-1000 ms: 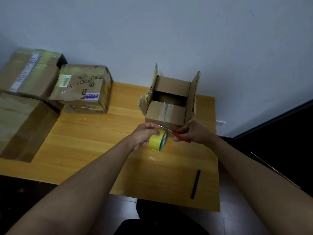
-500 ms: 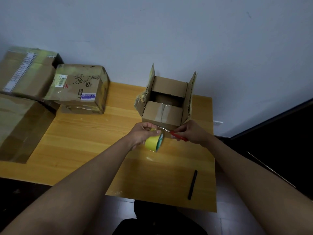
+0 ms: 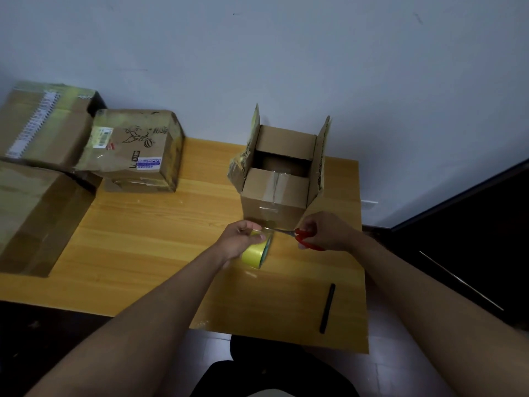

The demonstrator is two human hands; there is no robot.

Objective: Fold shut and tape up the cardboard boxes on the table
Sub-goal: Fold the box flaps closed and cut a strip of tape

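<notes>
Open cardboard box: corrugated, side flaps upright, near flap folded in; stands at the back of the wood-grain desk. Left hand: curled round a glossy yellow tape roll just before the box. Right hand: grips red-handled scissors, metal blades at the tape. Three closed, taped boxes: far left. Black pen: slim, right front.

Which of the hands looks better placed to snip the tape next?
The right hand: it grips the red scissors, blades pointing at the tape roll that the left hand holds.
</notes>
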